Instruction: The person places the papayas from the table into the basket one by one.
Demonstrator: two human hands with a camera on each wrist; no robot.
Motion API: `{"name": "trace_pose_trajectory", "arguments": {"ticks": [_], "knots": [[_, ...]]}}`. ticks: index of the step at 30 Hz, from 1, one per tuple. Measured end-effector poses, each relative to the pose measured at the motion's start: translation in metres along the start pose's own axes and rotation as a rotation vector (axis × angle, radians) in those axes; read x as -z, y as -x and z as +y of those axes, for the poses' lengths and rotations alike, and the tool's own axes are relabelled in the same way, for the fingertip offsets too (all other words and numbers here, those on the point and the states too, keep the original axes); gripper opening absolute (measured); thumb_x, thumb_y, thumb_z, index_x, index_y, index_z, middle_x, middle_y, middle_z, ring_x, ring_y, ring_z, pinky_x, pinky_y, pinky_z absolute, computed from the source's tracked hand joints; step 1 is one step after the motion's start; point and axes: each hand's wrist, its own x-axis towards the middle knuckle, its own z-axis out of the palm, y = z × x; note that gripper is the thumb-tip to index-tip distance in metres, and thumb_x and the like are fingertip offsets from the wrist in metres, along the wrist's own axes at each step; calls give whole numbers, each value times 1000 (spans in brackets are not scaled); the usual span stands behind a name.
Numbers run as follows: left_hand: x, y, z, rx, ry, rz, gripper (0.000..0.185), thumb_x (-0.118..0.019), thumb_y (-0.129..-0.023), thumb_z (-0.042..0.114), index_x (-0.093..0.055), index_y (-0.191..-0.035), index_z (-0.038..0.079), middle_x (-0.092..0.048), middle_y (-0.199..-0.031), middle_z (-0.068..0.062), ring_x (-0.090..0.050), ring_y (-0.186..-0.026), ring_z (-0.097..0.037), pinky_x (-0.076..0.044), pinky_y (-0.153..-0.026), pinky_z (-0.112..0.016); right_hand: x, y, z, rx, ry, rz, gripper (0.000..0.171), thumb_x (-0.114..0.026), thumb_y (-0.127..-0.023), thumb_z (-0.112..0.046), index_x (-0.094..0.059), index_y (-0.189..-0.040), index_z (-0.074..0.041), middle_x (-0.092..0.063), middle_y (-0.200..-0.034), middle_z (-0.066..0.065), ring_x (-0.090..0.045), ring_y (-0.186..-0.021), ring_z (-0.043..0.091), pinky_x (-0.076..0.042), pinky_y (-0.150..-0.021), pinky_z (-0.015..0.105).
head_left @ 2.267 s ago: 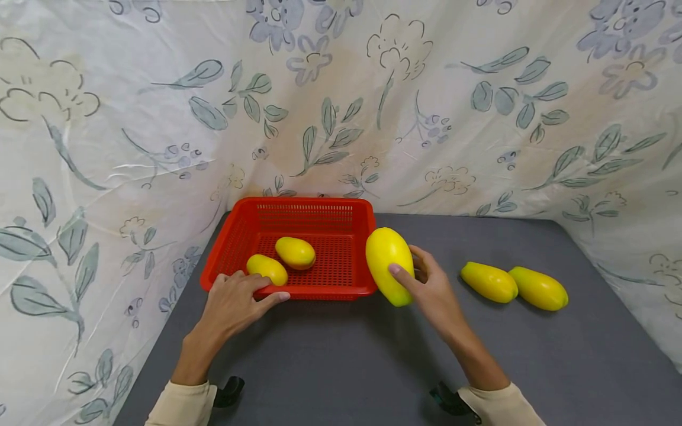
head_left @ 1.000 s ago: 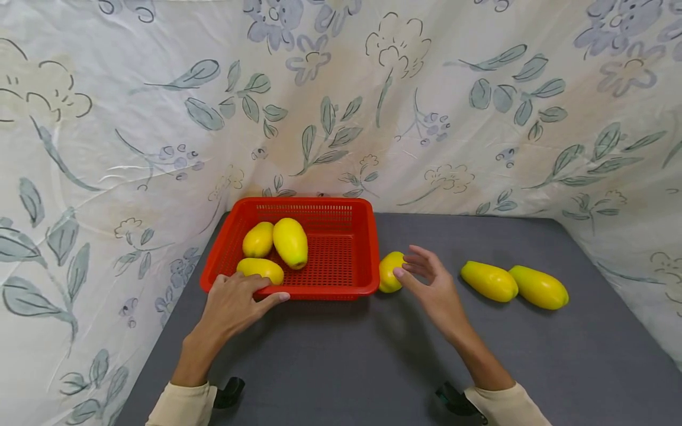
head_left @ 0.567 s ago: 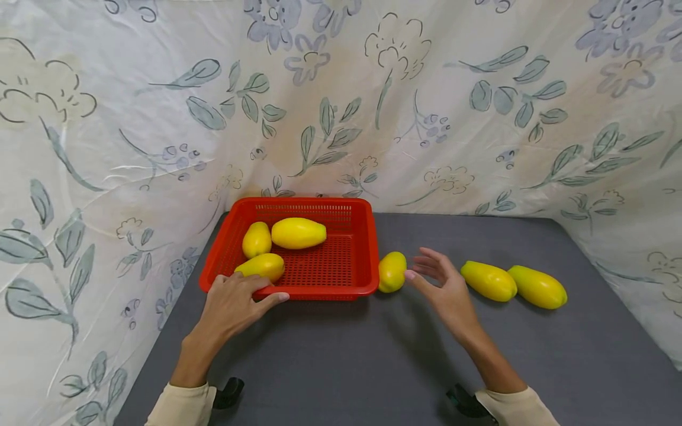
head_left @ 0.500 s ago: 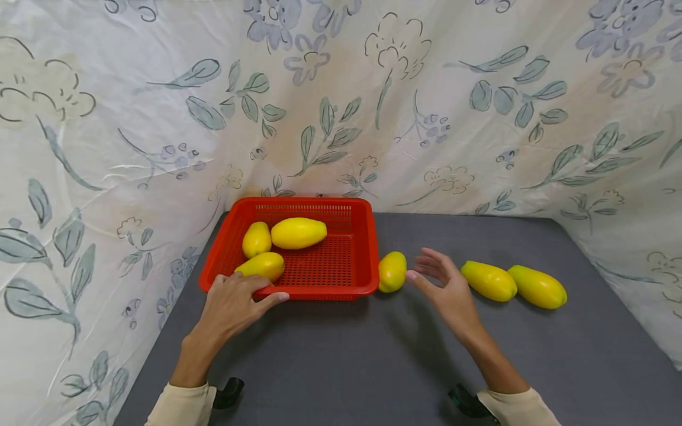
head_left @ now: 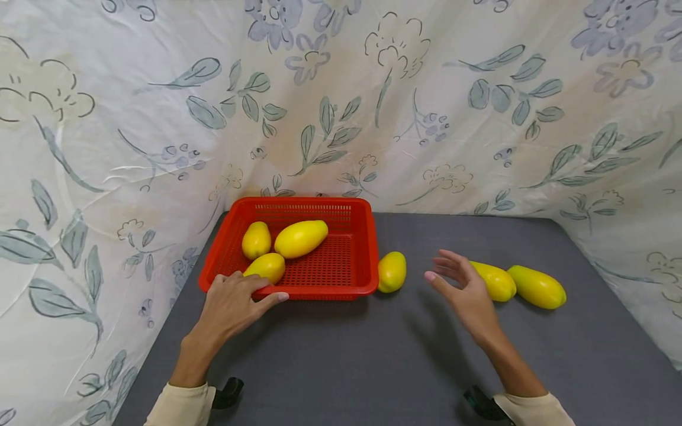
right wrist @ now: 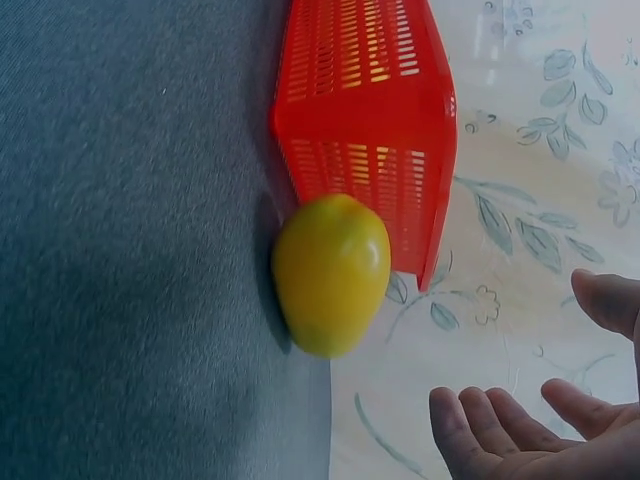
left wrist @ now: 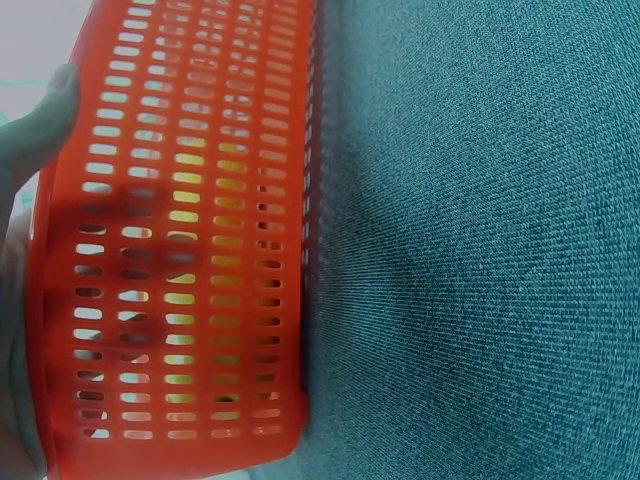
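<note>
While the left hand (head_left: 231,302) rests on the near rim of the red basket (head_left: 367,248), its fingers lie over the edge and its thumb stretches to the right along the rim; in the left wrist view the thumb (left wrist: 40,120) presses the outside of the slotted wall (left wrist: 180,250), so the hand grips the basket. Both sleeves show at the near edge of the grey table (head_left: 346,361).

To the right, the right hand (head_left: 466,290) hovers above the table with its fingers spread and relaxed, holding nothing; the right wrist view shows the open palm (right wrist: 540,440) with the fingers apart. The hand sits between two groups of fruit. Just to its left a small mango (head_left: 392,271) lies on the table, touching or nearly touching the basket's right wall; the right wrist view shows it (right wrist: 331,272) beside the basket's corner (right wrist: 400,180). Just behind the hand, to the right, a second mango (head_left: 495,281) is partly hidden by the fingers, and a third mango (head_left: 536,287) lies against its right end.

Farther back, three mangoes lie in the left half of the basket: one (head_left: 266,266) near the front rim by the left hand, one (head_left: 256,239) behind it, and a larger one (head_left: 301,238) lying askew to the right of that.

Beyond the table hangs a flowered cloth (head_left: 341,106).
</note>
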Motion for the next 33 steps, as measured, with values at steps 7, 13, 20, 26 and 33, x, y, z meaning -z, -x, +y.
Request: {"name": "trace_pose_trajectory", "arguments": {"ticks": [7, 13, 20, 26, 33], "knots": [[0, 1, 0, -3, -1, 10, 51, -72, -90, 65, -83, -113, 21, -79, -101, -1, -61, -85, -24, -36, -77, -42, 12, 1, 7, -11, 45, 34, 65, -69, -105, -38, -42, -160, -17, -56, -153, 7, -56, -138, 27, -45, -113, 30], [-1, 1, 0, 4, 9, 6, 52, -71, -90, 67, -83, -114, 22, -79, -101, 0, -60, -86, -24, -36, -77, -42, 24, 0, 17, 6, 63, 67, 63, -69, -105, -36, -43, -159, -14, -55, -152, 13, -58, -135, 25, -43, -97, 6], [-1, 1, 0, 6, 14, 2, 48, -73, -90, 64, -83, -114, 22, -79, -101, 0, -59, -86, -24, -35, -77, -43, 37, -1, 24, 19, 93, 106, 61, -69, -105, -31, -46, -157, -9, -56, -150, 16, -59, -131, 20, -44, -93, 4], [-1, 0, 1, 7, 8, 0, 47, -73, -90, 62, -83, -113, 22, -79, -104, 0, -60, -87, -25, -36, -78, -43, 48, -4, 26, -7, 142, 127, 65, -68, -105, -37, -44, -158, -9, -54, -152, 18, -54, -136, 36, -40, -91, 2], [-1, -2, 2, 5, 5, 4, 48, -70, -91, 67, -83, -110, 25, -79, -101, 2, -60, -86, -24, -36, -77, -42, 65, -5, 31, -9, 204, 176, 67, -68, -105, -38, -43, -159, -8, -55, -152, 21, -56, -133, 33, -40, -88, 1]]}}
